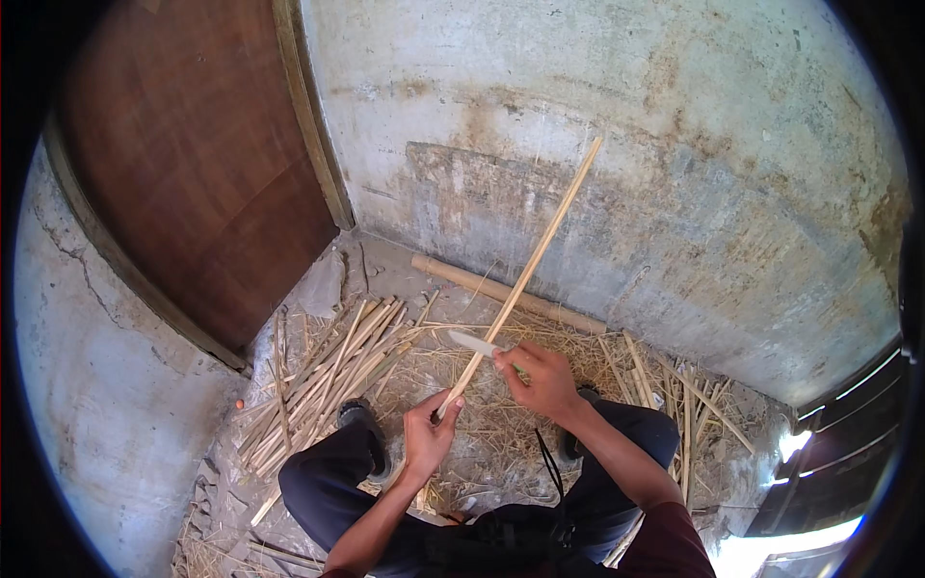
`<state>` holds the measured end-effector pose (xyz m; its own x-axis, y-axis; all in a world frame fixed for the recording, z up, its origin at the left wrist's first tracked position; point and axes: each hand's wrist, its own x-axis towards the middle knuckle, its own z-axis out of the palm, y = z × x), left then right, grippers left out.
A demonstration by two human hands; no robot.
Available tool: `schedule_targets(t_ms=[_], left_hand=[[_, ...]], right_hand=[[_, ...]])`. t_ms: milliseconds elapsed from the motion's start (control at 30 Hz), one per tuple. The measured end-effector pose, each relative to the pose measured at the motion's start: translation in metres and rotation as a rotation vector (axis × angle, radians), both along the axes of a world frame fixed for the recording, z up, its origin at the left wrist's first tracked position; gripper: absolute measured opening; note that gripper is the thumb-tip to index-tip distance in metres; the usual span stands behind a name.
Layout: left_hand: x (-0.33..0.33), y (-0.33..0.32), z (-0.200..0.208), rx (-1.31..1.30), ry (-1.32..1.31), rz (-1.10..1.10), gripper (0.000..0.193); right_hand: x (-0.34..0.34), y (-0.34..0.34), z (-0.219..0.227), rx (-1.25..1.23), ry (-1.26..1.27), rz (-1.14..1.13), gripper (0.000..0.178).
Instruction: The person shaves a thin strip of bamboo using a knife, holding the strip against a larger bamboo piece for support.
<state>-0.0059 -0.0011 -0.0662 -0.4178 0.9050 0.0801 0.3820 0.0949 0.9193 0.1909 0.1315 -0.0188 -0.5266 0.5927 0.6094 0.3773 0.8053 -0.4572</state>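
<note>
A long, pale bamboo strip [540,249] slants up and away from me, its near end gripped in my left hand [430,433]. My left thumb lies along the strip and the fingers wrap beneath it. My right hand [536,379] is closed round the handle of a knife [472,342], most of that handle hidden by the fingers. The knife's blade points left and crosses the strip a little beyond my left hand. Whether the edge bites into the bamboo I cannot tell.
Split bamboo strips [323,380] lie heaped at the left, and more strips [689,405] at the right. A thick bamboo pole [511,292] rests along the foot of the stained wall [578,87]. Shavings [462,371] litter the floor between my feet. A brown door [202,144] stands at the far left.
</note>
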Motion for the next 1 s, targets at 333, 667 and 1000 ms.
schedule_targets(t_ms=[333, 667, 1000], left_hand=[[0.0, -0.002, -0.005, 0.022, -0.048, 0.004, 0.028], [0.005, -0.004, -0.004, 0.037, -0.043, -0.018, 0.029], [0.002, -0.002, -0.013, 0.065, -0.054, -0.036, 0.028]], right_hand=[[0.011, 0.009, 0.01, -0.073, -0.03, -0.002, 0.004], [0.031, 0.048, 0.018, -0.04, 0.198, -0.107, 0.004], [0.028, 0.025, 0.011, -0.006, -0.051, 0.031, 0.008]])
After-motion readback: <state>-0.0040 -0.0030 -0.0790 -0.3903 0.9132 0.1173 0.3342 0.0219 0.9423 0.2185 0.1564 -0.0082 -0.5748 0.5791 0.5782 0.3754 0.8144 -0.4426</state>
